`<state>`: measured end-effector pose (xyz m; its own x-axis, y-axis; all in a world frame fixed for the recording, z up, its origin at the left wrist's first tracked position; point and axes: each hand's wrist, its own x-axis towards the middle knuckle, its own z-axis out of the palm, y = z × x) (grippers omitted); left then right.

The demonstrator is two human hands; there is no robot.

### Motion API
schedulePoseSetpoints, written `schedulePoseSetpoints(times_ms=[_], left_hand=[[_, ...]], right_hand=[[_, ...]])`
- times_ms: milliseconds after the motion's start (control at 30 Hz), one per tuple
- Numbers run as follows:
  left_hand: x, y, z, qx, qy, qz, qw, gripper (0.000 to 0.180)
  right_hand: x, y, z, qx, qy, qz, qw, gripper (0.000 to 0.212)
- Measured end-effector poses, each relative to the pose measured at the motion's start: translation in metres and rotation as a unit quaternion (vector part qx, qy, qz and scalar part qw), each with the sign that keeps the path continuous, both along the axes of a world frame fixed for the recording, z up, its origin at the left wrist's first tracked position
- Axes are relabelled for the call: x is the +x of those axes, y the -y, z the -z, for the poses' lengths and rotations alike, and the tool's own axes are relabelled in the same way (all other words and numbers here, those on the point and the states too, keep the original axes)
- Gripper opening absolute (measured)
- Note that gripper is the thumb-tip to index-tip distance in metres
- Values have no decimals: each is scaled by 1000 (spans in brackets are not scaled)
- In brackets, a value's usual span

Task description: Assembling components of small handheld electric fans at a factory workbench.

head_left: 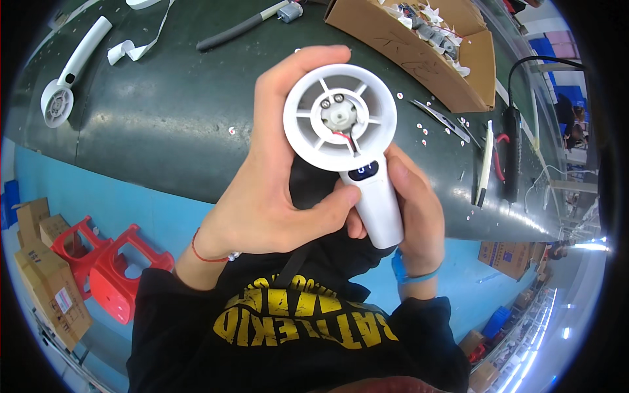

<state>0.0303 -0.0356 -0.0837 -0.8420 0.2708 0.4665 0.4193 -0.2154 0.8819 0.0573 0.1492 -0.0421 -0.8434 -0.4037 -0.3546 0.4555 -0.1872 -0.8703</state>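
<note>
A white handheld fan (381, 219) is held up between both hands, its round head facing me. Inside the ring sits a small motor with two screws and a red and a black wire. A small dark display on the neck is lit. My left hand (268, 190) curls round the left side of the ring, its thumb pressing on the handle just below the display. My right hand (417, 209) grips the handle from the right, partly hidden behind it.
The dark green worktable (170, 124) carries a second white fan (59, 101), a grey-handled tool (239, 31), an open cardboard box (406, 52) of small motors, tweezers (440, 120) and red-handled pliers (502, 157). Red plastic stools (113, 281) stand on the blue floor at left.
</note>
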Motion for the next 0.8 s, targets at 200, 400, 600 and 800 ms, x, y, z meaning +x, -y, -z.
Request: schedulePoseSetpoints(times_ms=[200, 400, 600, 800], left_hand=[[-2, -8, -4, 22, -50, 1, 998, 99], [0, -2, -15, 1, -61, 22, 998, 95], [6, 43, -59, -51, -29, -139, 989, 94], [-43, 174, -77, -618, -26, -545, 566, 65]], right_hand=[[-7, -11, -12, -159, 115, -40, 980, 44], [-8, -10, -28, -157, 133, -63, 977, 44], [-48, -7, -83, -77, 15, -49, 996, 44], [-256, -106, -127, 57, -159, 160, 973, 35]])
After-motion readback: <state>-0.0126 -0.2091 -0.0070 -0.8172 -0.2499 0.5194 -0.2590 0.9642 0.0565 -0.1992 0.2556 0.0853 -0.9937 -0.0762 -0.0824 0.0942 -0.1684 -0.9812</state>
